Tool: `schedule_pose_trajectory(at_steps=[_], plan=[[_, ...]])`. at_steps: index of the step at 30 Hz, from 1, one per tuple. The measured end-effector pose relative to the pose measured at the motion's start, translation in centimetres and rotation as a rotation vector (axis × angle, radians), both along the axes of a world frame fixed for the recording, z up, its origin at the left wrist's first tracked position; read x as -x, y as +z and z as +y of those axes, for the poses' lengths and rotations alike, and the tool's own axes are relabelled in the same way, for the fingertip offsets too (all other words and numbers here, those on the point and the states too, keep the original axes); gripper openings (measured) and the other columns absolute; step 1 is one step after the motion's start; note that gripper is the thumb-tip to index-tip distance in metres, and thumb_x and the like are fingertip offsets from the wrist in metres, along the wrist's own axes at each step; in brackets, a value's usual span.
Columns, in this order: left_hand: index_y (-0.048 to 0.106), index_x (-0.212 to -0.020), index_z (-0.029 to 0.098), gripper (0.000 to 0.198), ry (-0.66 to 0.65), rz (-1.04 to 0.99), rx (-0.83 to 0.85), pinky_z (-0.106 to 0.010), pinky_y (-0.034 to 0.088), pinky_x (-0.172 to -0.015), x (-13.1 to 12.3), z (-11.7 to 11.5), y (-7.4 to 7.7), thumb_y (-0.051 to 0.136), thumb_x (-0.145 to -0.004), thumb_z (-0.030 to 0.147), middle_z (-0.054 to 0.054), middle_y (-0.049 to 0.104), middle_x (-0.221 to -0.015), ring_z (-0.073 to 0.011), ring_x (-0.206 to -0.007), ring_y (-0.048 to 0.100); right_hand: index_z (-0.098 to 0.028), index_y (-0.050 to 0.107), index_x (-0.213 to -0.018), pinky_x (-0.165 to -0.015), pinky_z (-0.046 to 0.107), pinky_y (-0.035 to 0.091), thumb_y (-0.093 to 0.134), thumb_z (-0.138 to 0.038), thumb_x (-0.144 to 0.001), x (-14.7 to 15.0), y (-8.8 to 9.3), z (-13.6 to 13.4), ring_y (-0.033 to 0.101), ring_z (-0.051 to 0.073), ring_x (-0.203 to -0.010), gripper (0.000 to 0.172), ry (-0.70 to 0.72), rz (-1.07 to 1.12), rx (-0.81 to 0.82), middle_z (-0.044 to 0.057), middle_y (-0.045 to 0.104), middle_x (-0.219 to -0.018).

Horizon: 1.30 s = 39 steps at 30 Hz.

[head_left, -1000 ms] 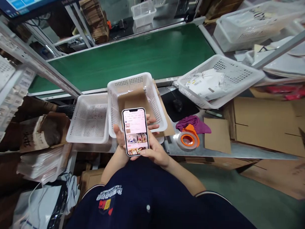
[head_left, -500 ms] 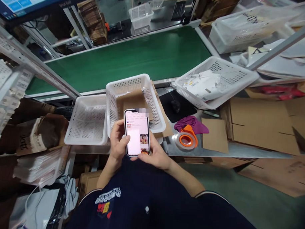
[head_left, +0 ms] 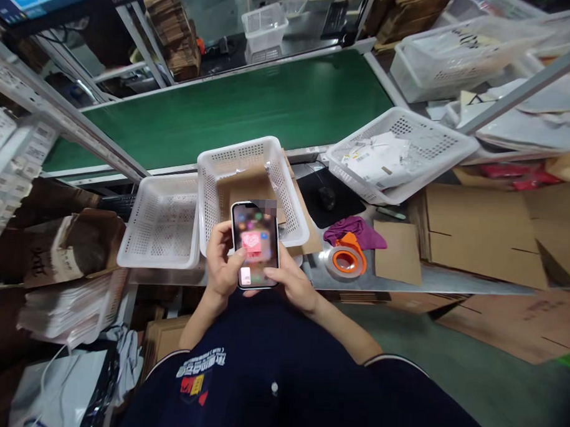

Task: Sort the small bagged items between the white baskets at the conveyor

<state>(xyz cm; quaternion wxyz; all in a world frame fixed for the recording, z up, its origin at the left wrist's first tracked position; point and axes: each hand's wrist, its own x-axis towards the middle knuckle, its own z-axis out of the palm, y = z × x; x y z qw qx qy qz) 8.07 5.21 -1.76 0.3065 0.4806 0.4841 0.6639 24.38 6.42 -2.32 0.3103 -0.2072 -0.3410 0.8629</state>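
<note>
both hands (head_left: 224, 264) (head_left: 294, 283) grasping phone (head_left: 254, 245), long axis pointing away, screen up.

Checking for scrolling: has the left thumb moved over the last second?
Yes: the left hand shifted its thumb rightward onto the phone screen, toward the tape roll.

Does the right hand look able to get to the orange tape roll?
Probably yes. The tape roll lies on the bench just right of the right hand, nothing between them. That hand is on the phone, though, so it would have to let go.
</note>
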Motion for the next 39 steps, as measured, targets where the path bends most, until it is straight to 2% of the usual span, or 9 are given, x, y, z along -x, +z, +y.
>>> schedule_pose_trajectory(at_steps=[5, 12, 18, 21, 26, 30, 33, 37, 39], plan=[[0.068, -0.119, 0.022, 0.048, -0.015, -0.022, 0.034, -0.029, 0.057, -0.074, 0.1, 0.0, 0.2, 0.081, -0.082, 0.05, -0.004, 0.073, -0.1, -0.0195, -0.084, 0.071, -0.031, 0.043, -0.147, -0.074, 0.04, 0.071, 0.081, -0.033, -0.085, 0.0, -0.3, 0.0, 0.076, 0.026, -0.106, 0.073, -0.008, -0.001, -0.02, 0.009, 0.061, -0.154], [0.069, -0.117, 0.023, 0.049, -0.044, -0.077, 0.049, -0.03, 0.057, -0.074, 0.2, 0.3, -0.4, 0.082, -0.08, 0.053, -0.003, 0.074, -0.099, -0.0209, -0.085, 0.071, -0.03, 0.047, -0.142, -0.074, 0.039, 0.071, 0.08, -0.034, -0.088, 0.0, -0.4, 0.2, 0.076, 0.025, -0.104, 0.064, -0.012, 0.003, -0.028, 0.01, 0.063, -0.151], [0.063, -0.128, 0.023, 0.059, -0.1, -0.001, 0.093, -0.031, 0.059, -0.077, 0.4, 0.1, -0.3, 0.085, -0.081, 0.051, -0.005, 0.073, -0.106, -0.0212, -0.09, 0.073, -0.032, 0.039, -0.156, -0.077, 0.041, 0.072, 0.081, -0.032, -0.084, -0.2, -0.9, 0.4, 0.071, 0.032, -0.123, 0.083, -0.008, -0.007, -0.052, 0.011, 0.059, -0.156], [0.06, -0.132, 0.023, 0.064, -0.12, 0.067, 0.117, -0.031, 0.059, -0.079, 0.3, 0.1, -0.1, 0.088, -0.08, 0.047, -0.006, 0.072, -0.111, -0.0218, -0.094, 0.073, -0.03, 0.043, -0.154, -0.081, 0.042, 0.072, 0.08, -0.031, -0.083, -0.4, -1.1, 0.4, 0.067, 0.033, -0.13, 0.08, -0.042, -0.053, -0.075, 0.011, 0.058, -0.156], [0.06, -0.131, 0.025, 0.058, -0.106, 0.062, 0.113, -0.03, 0.058, -0.081, 0.2, 0.2, -0.4, 0.088, -0.083, 0.041, -0.005, 0.072, -0.112, -0.0205, -0.096, 0.072, -0.03, 0.043, -0.148, -0.081, 0.042, 0.072, 0.081, -0.036, -0.086, -0.5, -1.1, 0.4, 0.072, 0.03, -0.12, 0.073, -0.015, -0.046, -0.109, 0.011, 0.06, -0.154], [0.062, -0.133, 0.025, 0.061, -0.171, -0.028, 0.087, -0.03, 0.058, -0.079, 0.3, 0.3, -0.7, 0.086, -0.082, 0.051, -0.006, 0.073, -0.113, -0.0214, -0.095, 0.071, -0.03, 0.037, -0.151, -0.081, 0.042, 0.072, 0.081, -0.033, -0.087, -0.6, -1.2, 0.5, 0.076, 0.026, -0.11, 0.077, -0.029, -0.024, -0.107, 0.011, 0.061, -0.153], [0.066, -0.127, 0.024, 0.052, -0.135, -0.081, 0.111, -0.03, 0.058, -0.078, 0.2, 0.5, -0.8, 0.081, -0.085, 0.05, -0.005, 0.074, -0.11, -0.0203, -0.091, 0.071, -0.03, 0.036, -0.152, -0.083, 0.043, 0.073, 0.08, -0.032, -0.087, -0.7, -1.3, 0.5, 0.077, 0.025, -0.106, 0.078, -0.024, -0.002, -0.094, 0.011, 0.062, -0.151], [0.07, -0.11, 0.022, 0.037, -0.037, -0.093, 0.172, -0.03, 0.056, -0.075, 0.2, 0.8, -0.6, 0.081, -0.085, 0.047, -0.003, 0.074, -0.096, -0.0192, -0.083, 0.069, -0.03, 0.038, -0.153, -0.078, 0.04, 0.072, 0.08, -0.03, -0.086, -0.9, -1.1, 0.5, 0.075, 0.027, -0.111, 0.079, -0.02, -0.021, -0.071, 0.012, 0.059, -0.156], [0.07, -0.101, 0.021, 0.032, -0.004, -0.102, 0.197, -0.029, 0.054, -0.07, 0.3, 1.0, -0.5, 0.08, -0.086, 0.048, -0.002, 0.072, -0.088, -0.0175, -0.076, 0.066, -0.031, 0.038, -0.155, -0.08, 0.042, 0.072, 0.079, -0.029, -0.087, -0.9, -1.1, 0.6, 0.074, 0.027, -0.113, 0.079, 0.002, -0.038, -0.057, 0.012, 0.058, -0.158]])
